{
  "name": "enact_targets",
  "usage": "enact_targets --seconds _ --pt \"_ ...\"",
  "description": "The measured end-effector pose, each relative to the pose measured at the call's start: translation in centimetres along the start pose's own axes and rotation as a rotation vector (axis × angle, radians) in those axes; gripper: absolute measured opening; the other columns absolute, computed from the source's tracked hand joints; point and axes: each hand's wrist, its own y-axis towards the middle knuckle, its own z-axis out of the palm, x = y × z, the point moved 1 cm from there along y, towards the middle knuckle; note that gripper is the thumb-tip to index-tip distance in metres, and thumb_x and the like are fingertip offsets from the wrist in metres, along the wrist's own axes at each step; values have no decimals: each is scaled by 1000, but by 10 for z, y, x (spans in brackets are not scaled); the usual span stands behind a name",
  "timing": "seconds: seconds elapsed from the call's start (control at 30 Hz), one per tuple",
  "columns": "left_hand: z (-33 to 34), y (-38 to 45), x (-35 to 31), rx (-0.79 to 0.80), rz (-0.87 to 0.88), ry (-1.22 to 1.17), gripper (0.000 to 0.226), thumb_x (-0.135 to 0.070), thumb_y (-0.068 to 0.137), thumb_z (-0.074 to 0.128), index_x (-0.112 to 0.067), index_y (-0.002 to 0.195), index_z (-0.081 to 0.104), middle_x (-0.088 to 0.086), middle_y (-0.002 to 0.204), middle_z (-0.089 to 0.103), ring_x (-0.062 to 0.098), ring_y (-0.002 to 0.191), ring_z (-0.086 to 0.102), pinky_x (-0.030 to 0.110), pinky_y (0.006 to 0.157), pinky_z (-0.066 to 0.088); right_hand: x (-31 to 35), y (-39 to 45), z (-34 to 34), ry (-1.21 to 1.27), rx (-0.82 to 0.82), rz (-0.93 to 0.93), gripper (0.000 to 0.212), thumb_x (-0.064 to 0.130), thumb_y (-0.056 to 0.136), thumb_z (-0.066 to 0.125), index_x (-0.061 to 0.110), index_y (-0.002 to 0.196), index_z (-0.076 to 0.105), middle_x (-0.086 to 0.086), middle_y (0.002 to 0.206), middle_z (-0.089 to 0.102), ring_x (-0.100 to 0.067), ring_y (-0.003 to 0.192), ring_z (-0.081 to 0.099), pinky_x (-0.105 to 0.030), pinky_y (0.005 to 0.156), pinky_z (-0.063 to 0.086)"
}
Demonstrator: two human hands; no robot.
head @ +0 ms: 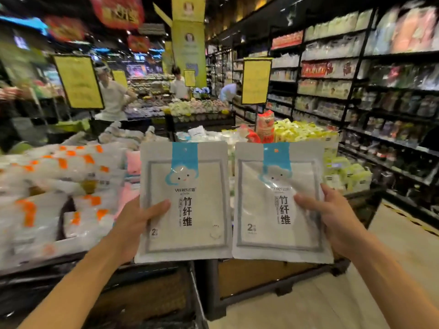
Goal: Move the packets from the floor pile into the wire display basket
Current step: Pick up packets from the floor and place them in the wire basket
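Dim shop, bg motion-blurred, wide-angle edge warp

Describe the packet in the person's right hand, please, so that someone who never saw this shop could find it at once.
Start from the tall dark shelves on the right, then look at the two matching grey packets held up in front. The right hand grips the packet nearer those shelves. Unlike the left packet, its plastic front is creased and glares across the cloud face.

**Hidden / unreadable**

Fingers of both hands are hidden behind the packets. Both forearms are cropped at the 6 o'clock edge. Orange-printed packs (47, 186) at 9 o'clock are motion-blurred. Yellow signs (78, 81) at 11 o'clock: text unreadable.
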Motion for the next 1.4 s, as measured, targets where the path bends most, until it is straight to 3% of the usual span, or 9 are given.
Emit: enact_targets --seconds 0.2,0.37,0.53,0.7,0.87,1.0,1.03,1.2,1.4 --pt "-71 -74 -11 -181 0 -1 74 -30 60 95 -6 125 67 18 119 74 37 108 72 47 84 62 -28 4 75 23 206 31 42 2 86 75 9 126 63 -14 103 79 -29 86 78 -33 62 63" --pt "-132 -120 -10 -344 0 21 95 -37 51 101 -8 132 62 18 122 72 39 109 71 60 93 56 -53 1 141 9 353 61 75 19 65 86 9 134 59 -14 110 78 -35 97 76 -51 86 62" --pt "-196 -143 8 -461 -53 23 51 -13 83 75 -7 132 60 17 118 74 38 106 72 58 93 57 -82 -2 205 -51 448 89 112 52 29 102 12 126 63 -13 109 78 -35 98 76 -51 89 59" --pt "-269 -141 41 -551 -118 27 37 -8 87 72 -10 123 64 13 109 77 31 95 76 39 68 64 -127 4 267 -70 438 157 51 11 80 80 8 127 62 -14 107 78 -34 96 76 -51 90 59" --pt "-347 -131 90 -594 -271 -19 40 -8 88 73 -11 127 63 16 113 76 37 101 74 55 89 58 -187 10 319 -117 397 272 43 9 84 79 9 124 64 -16 107 78 -39 99 75 -57 94 57" --pt "-397 -121 124 -607 -382 -35 37 -6 89 72 -12 124 63 15 112 76 37 99 75 56 88 57 -240 15 354 -151 382 354 102 49 38 103 8 123 64 -17 109 77 -38 99 75 -55 90 59" --pt "-407 -118 132 -611 -402 -28 34 -5 90 71 -14 122 64 13 109 77 34 97 75 53 84 59 -254 16 360 -166 374 376 105 51 35 103 9 123 64 -16 110 77 -37 100 75 -55 90 59" --pt "-439 -105 173 -640 -492 -3 25 -4 92 70 -20 111 66 2 96 80 19 81 78 33 59 61 -314 15 380 -242 306 497 44 12 80 81 8 120 63 -14 106 78 -33 95 77 -52 85 61" --pt "-458 -99 239 -656 -643 -41 31 -1 92 68 -20 117 66 6 109 77 32 102 73 51 86 59 -386 21 379 -387 247 635 32 7 89 75 7 119 64 -13 106 78 -31 92 77 -52 82 62"
